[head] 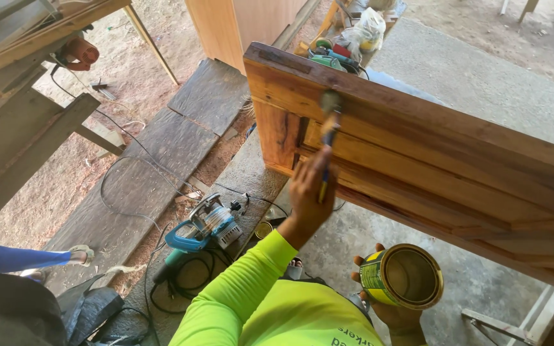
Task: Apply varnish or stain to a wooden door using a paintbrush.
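Blue circular saw [201, 227] on floor. Left hand [311, 189]: grip clamped mid-handle on paintbrush [329, 125], light, stiff, bristles against upright wooden door [431, 160]. Right hand [389, 315]: grip closed round open tin [402, 275], probably slippery, spillable; best cupped underneath.

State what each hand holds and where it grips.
Left hand: paintbrush, gripped at its handle. Right hand: open tin can, held around its side.

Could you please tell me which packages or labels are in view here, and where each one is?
Open round tin: held in the right hand, bottom centre; yellow-and-green label, dull metal inside.
Plastic bag: top centre, behind the wooden frame; whitish with a yellow patch.
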